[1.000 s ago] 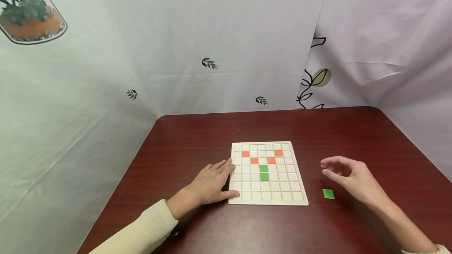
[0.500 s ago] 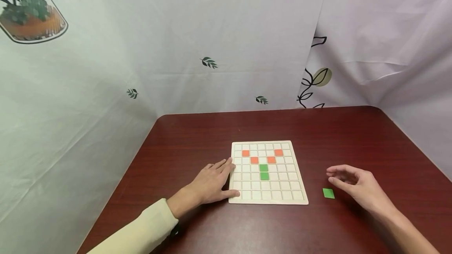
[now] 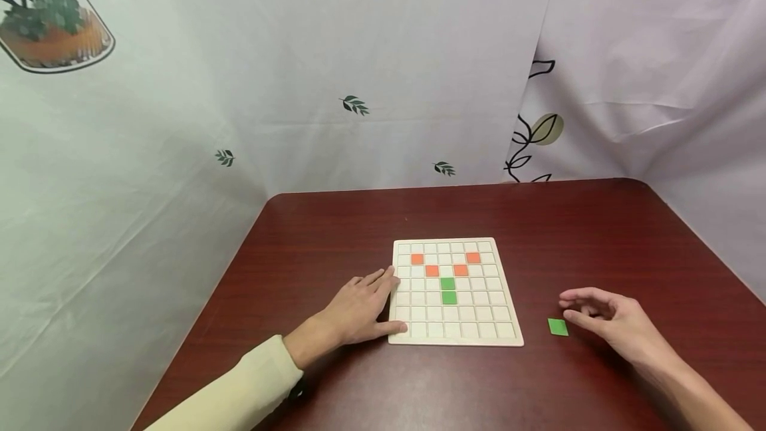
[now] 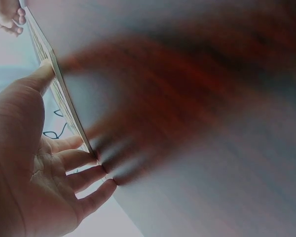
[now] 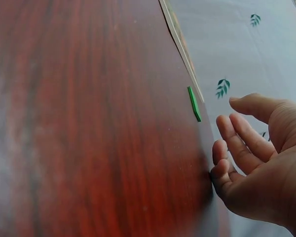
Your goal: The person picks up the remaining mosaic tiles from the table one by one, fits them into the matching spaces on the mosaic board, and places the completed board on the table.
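Note:
A pale grid board (image 3: 485, 314) lies flat on the table, with several orange squares (image 3: 417, 259) in a V and two green squares (image 3: 449, 297) below them. My left hand (image 3: 359, 311) rests at the board's left edge, fingers straight, thumb on its near left corner; the left wrist view shows the fingertips against the board's side (image 4: 64, 94). To the right of the board lies a loose green square tile (image 3: 558, 327). My right hand (image 3: 622, 328) hovers just right of this tile, fingers loosely bent and holding nothing. The right wrist view shows a gap between thumb and fingers.
The dark red wooden table (image 3: 335, 231) runs back to a white cloth (image 3: 389, 52) printed with leaves and potted plants. More cloth hangs along the left and right sides.
My right hand has moved to the right and nearer the front edge, coming lower beside the loose green tile. The left hand, board and tiles have stayed put.

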